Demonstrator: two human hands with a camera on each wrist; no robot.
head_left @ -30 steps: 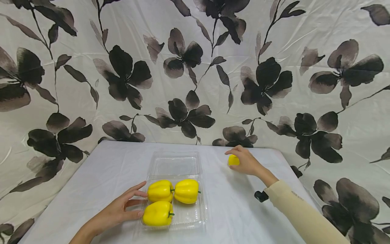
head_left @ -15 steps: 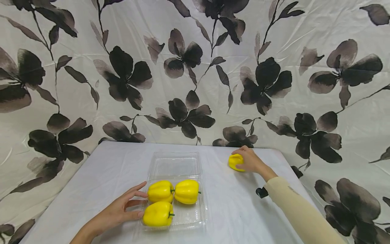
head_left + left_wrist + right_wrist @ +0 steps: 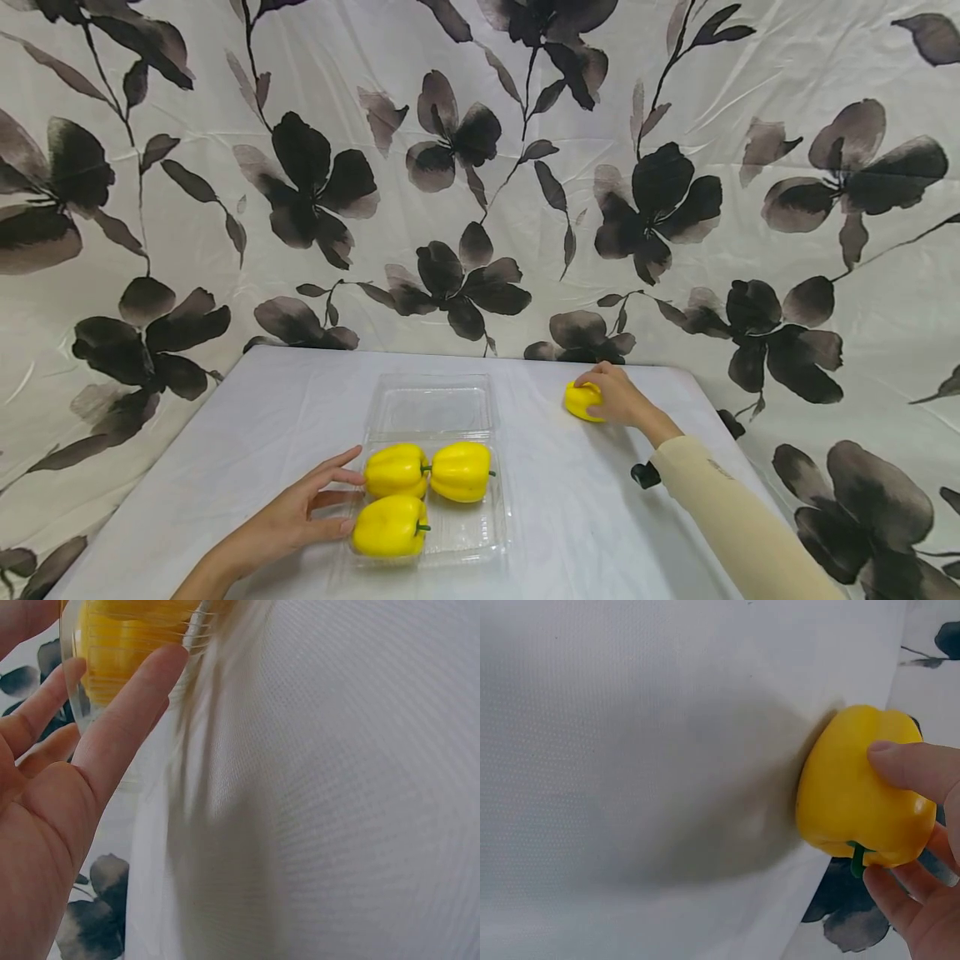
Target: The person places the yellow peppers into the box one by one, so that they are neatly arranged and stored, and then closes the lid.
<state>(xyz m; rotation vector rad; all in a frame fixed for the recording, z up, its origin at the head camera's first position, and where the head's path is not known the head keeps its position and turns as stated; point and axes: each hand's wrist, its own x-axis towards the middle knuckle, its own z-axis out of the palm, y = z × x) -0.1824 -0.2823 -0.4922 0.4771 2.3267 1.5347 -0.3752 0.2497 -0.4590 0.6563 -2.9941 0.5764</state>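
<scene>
Three yellow bell peppers lie in the base of a clear plastic clamshell box, two at the back and one at the front left. My left hand rests along the box's left side with its fingers extended, and in the left wrist view those fingers touch the clear wall. Farther off at the back right, my right hand holds another yellow bell pepper. In the right wrist view the thumb lies on that bell pepper and fingertips are near its green stem; some fingers are partly hidden behind it.
The box's lid lies folded back behind the base. A white cloth covers the table, whose far edge meets a floral backdrop. A small black device sits under the right wrist.
My right hand has shifted slightly to the right around the far bell pepper, and more of that pepper shows. My left hand and the boxed peppers have stayed in place.
</scene>
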